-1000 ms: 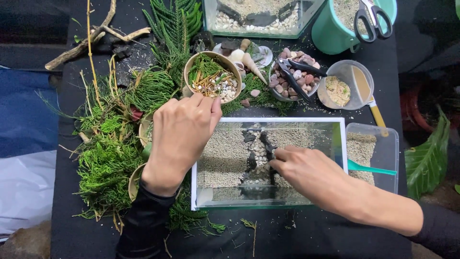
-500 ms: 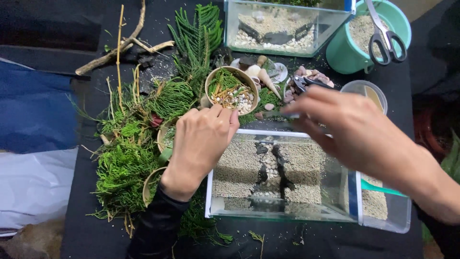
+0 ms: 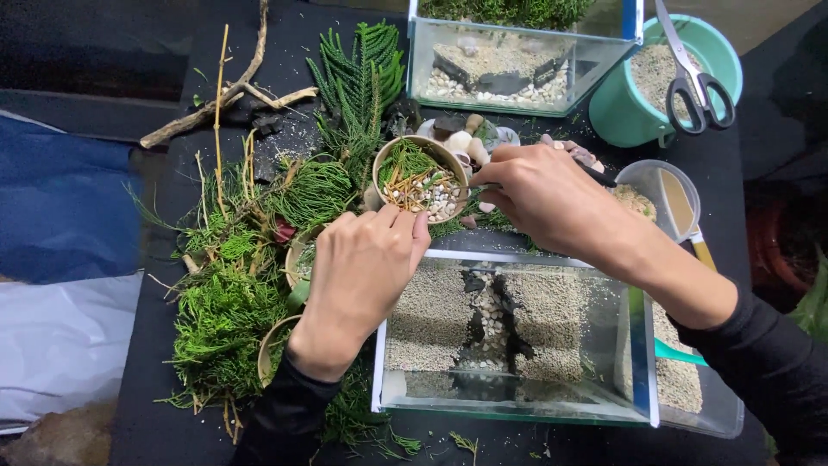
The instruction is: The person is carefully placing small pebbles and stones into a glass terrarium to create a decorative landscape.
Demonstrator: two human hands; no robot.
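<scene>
Now, left hand (image 3: 362,267): palm down at the near left corner of the glass tank (image 3: 517,332); fingers (image 3: 405,226) curled together, tips just below the rim of the paper bowl (image 3: 420,179); whether they pinch anything, I cannot tell
Right hand (image 3: 539,194): reaching across above the tank's far edge; fingers bunched at the bowl's right rim, touching or nearly so; any held piece is hidden
Paper bowl: round, tan, on the black table (image 3: 155,431) just beyond the tank; holds white pebbles, tan sticks and a green sprig
Glass tank: rectangular, floored with grey gravel; a strip of white pebbles edged by dark stones runs down its middle
Greenery (image 3: 233,293): moss and fern-like sprigs heaped left of the tank
Scissors (image 3: 694,73): lying across the teal bucket (image 3: 617,99) at the far right
</scene>
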